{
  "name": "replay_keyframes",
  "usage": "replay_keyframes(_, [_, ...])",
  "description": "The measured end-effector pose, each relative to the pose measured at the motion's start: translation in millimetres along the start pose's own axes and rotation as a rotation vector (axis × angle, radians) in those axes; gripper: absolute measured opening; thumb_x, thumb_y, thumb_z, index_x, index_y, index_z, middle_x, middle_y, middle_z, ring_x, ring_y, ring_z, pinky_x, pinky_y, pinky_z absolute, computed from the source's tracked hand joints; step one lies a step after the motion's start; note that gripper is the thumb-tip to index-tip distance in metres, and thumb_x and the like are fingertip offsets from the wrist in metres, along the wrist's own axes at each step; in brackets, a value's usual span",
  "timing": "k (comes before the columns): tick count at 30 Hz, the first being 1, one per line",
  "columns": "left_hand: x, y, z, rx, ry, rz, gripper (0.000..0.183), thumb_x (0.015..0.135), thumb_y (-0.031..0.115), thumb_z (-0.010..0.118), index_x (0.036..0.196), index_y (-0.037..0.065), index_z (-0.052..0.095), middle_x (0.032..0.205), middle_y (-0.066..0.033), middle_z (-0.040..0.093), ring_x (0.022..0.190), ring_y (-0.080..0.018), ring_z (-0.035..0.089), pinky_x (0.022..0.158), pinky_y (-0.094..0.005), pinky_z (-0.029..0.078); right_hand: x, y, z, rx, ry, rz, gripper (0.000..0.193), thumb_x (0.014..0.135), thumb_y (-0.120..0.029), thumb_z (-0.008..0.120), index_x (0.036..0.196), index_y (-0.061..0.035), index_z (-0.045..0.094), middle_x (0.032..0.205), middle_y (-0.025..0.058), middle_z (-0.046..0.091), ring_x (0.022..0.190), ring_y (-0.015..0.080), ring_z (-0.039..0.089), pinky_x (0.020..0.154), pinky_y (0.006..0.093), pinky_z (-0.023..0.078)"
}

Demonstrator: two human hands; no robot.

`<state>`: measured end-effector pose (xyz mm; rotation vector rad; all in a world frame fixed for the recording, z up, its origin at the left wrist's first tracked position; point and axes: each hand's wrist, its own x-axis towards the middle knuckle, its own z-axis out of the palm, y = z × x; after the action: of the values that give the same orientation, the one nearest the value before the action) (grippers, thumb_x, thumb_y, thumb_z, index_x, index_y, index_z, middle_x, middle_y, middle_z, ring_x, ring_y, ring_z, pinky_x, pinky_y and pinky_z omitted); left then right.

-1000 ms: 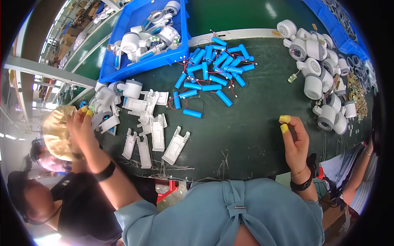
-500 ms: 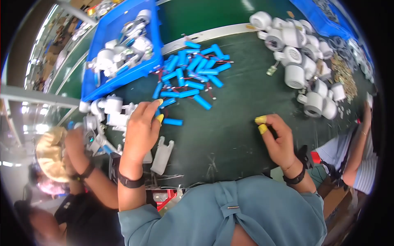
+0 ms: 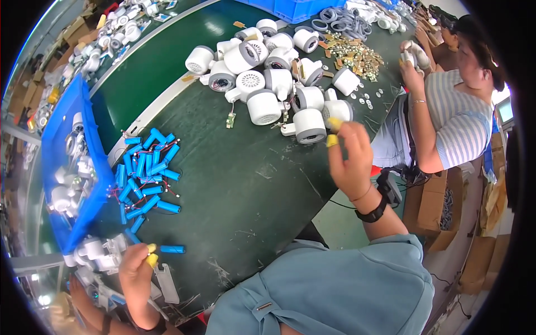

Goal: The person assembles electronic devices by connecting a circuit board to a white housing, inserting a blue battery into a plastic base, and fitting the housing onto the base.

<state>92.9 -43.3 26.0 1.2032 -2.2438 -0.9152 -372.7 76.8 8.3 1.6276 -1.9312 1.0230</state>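
Note:
My left hand (image 3: 137, 273), with yellow covers on its thumb and fingertip, is low at the left with its fingers curled and tips close together. What they hold, if anything, does not show. Just right of the tips lies a blue cylindrical battery (image 3: 172, 249); a heap of similar batteries with thin red wires (image 3: 148, 173) spreads beyond. My right hand (image 3: 353, 162), also with yellow-covered tips, is raised with thumb and finger apart and nothing visible between them. It is beside a white round housing with a grey rim (image 3: 309, 126), at the near end of a pile of such housings (image 3: 249, 84).
A blue bin (image 3: 84, 162) of white parts stands at the left. White plastic pieces (image 3: 166, 283) lie by my left hand. Beyond the housings are small circuit boards (image 3: 354, 56) and grey rings (image 3: 338, 22). A co-worker in a striped top (image 3: 455, 123) sits at the right, hands holding a white part.
The view has swung right, bringing the housings nearer the middle. My right hand has gone from the bare table to beside the housings; my left fingers have drawn closer together.

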Motion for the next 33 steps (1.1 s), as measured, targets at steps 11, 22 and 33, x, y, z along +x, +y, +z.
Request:
replay_keyframes(11, [-20,30,49,-0.679,0.051,-0.483,0.020,0.089,-0.006,0.062,0.107,-0.003,0.068,0.097,-0.0156,0.072,0.070,-0.0183,0.069,0.061,-0.0263,0.055,22,-61,68,0.819,-0.593,0.610,0.025,0.096,-0.006,0.057,0.119,0.0042,0.057,0.091,0.0071,0.066,0.077,0.0120,0.067,0.060,0.0243,0.052])
replay_keyframes(22, [-8,38,77,-0.908,-0.033,-0.259,0.014,0.089,-0.006,0.059,0.102,-0.002,0.064,0.118,-0.0226,0.063,0.059,-0.0119,0.063,0.050,-0.0201,0.049,-11,-134,49,1.482,-0.898,1.114,0.041,0.095,-0.005,0.059,0.132,0.0041,0.044,0.105,0.0117,0.065,0.082,0.0137,0.063,0.074,0.0270,0.052])
replay_keyframes(33, [1,54,83,-1.223,-0.055,-0.291,0.011,0.094,0.011,0.062,0.096,0.002,0.056,0.100,-0.0254,0.068,0.050,-0.0132,0.060,0.048,-0.0209,0.047,-26,-141,52,1.464,-1.233,1.007,0.021,0.104,-0.019,0.051,0.115,-0.0021,0.057,0.094,0.0043,0.064,0.076,0.0110,0.064,0.068,0.0251,0.055])
